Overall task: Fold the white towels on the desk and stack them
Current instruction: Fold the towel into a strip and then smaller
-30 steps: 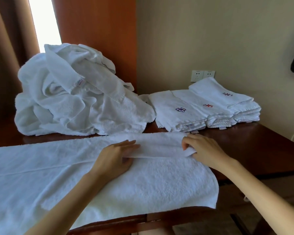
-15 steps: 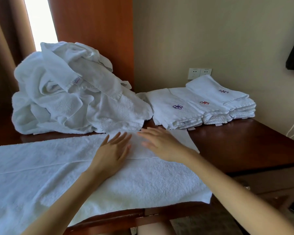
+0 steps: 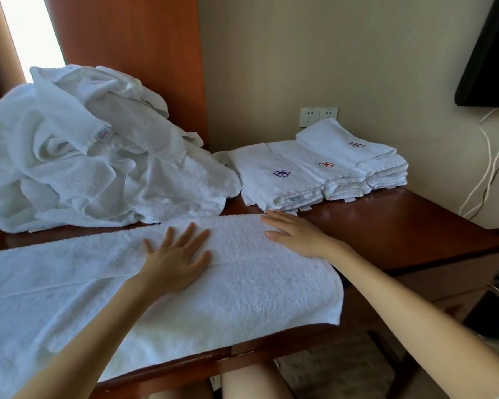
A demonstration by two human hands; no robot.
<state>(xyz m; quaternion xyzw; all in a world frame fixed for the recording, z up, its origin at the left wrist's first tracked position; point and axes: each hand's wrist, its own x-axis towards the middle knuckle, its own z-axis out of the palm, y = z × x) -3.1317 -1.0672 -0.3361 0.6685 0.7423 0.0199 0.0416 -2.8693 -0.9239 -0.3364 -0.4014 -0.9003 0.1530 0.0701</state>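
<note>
The white towel (image 3: 242, 298) lies spread on the surface (image 3: 386, 226) just in front of the folded stack (image 3: 314, 174), its far long edge turned back over itself. Both hands press flat on that turned strip, each grip apart and clamped on nothing. The right hand (image 3: 297, 234) is nearest the stack and the left hand (image 3: 176, 263) is further from it. With palms only pressing, a sideways sweep could drag the terry and skew the crease. The right fingertips sit close to the stack's front edge and might nudge it crooked. The loose heap (image 3: 98, 156) beside the stack could get caught in the next fold.
</note>
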